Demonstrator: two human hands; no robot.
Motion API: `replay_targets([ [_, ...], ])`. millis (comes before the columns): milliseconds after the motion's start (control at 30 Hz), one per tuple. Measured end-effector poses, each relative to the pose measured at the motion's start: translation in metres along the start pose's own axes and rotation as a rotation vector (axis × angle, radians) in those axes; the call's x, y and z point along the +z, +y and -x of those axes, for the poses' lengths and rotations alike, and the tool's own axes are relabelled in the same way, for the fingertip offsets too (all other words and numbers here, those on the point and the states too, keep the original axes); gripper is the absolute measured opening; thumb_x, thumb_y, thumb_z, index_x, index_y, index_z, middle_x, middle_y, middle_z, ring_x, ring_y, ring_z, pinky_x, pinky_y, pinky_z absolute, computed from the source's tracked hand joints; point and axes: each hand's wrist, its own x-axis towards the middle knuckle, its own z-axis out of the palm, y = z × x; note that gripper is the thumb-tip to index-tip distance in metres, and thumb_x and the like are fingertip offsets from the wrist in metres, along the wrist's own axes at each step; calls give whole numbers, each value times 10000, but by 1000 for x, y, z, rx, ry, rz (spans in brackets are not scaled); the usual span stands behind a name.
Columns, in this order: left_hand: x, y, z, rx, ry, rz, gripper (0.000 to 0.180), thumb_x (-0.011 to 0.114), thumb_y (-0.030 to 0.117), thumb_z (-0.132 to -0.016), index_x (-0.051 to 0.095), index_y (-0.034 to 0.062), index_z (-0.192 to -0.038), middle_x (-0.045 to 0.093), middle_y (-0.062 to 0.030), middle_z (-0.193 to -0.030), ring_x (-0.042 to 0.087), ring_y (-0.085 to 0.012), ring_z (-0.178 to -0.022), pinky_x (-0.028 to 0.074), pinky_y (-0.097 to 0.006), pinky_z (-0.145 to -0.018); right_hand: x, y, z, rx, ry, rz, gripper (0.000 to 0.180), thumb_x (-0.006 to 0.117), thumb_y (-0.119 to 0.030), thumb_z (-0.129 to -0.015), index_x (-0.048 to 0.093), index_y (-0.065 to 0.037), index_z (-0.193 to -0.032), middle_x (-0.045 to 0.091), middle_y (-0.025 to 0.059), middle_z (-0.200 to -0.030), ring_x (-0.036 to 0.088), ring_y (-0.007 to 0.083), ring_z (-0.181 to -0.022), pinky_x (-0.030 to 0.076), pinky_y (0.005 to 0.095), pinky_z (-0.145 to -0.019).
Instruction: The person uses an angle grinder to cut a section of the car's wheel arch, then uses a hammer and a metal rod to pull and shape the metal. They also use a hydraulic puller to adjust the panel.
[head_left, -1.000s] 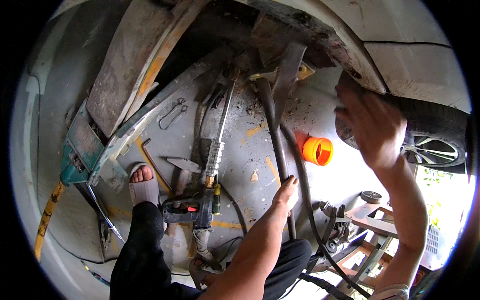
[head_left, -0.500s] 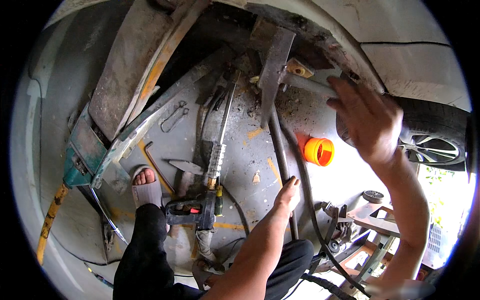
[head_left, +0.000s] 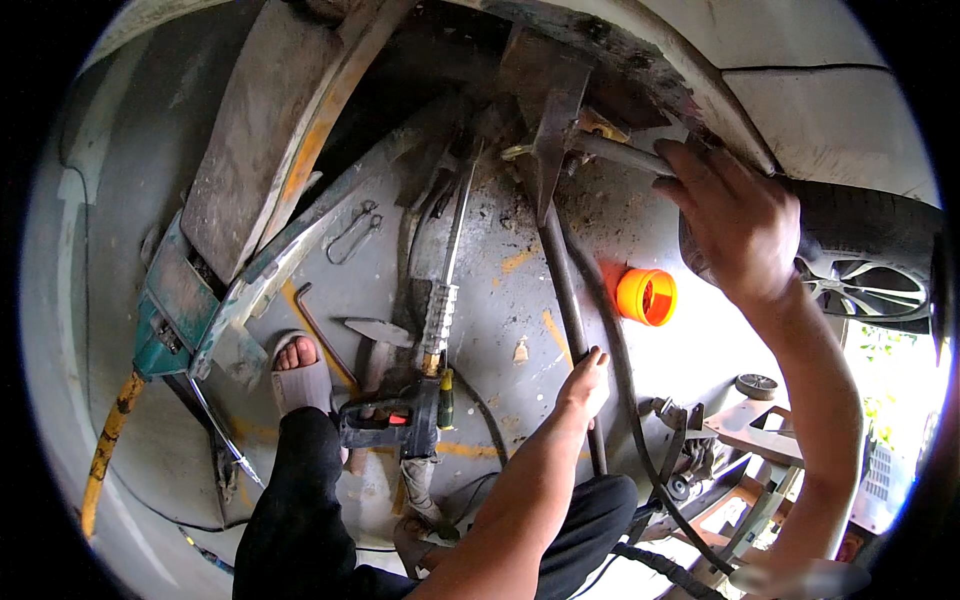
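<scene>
I see an orange cup (head_left: 646, 297) lying on its side on the concrete floor (head_left: 500, 290), well apart from a black pressure-washer gun (head_left: 400, 420) near a sandalled foot (head_left: 298, 368). A wrench (head_left: 352, 232) lies further up, and a car wheel (head_left: 865, 285) sits at the right.

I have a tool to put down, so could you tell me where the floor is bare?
Bare floor lies between the orange cup and the long bar gripped by the left hand, and left of the spray gun around the wrench. It is crowded by the jack and under the right hand.
</scene>
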Motion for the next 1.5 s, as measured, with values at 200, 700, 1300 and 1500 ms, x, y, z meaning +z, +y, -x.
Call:
replay_targets([
  [200, 6, 5, -1, -1, 26, 46, 749, 738, 741, -542, 766, 138, -987, 689, 8, -1048, 458, -218, -1191, 241, -430, -1127, -25, -32, 2, -183, -44, -166, 319, 731, -183, -833, 685, -34, -1111, 660, 82, -759, 644, 174, -579, 522, 304, -482],
  [700, 8, 6, 0, 3, 20, 36, 741, 726, 751, -538, 773, 140, -956, 689, 18, -1040, 457, -213, -1182, 248, -414, -1118, -7, -37, -2, -171, 163, -143, 311, 723, -315, -828, 685, -107, -1056, 621, 12, -725, 624, 119, -563, 498, 269, -445],
  [1300, 2, 1, 3, 8, 28, 17, 751, 720, 748, -551, 767, 137, -985, 695, 22, -1026, 467, -203, -1153, 267, -396, -1089, -3, -10, 3, -109, 67, -175, 340, 747, -163, -794, 688, -28, -1100, 609, 86, -737, 609, 196, -570, 506, 317, -508],
  [1500, 0, -1, 2, 13, -14, 17, 766, 712, 757, -552, 765, 135, -996, 695, 18, -1037, 470, -200, -1148, 266, -399, -1097, -10, -28, 1, -84, 30, -231, 307, 728, -144, -818, 683, -18, -1094, 615, 95, -746, 587, 195, -553, 486, 326, -483],
])
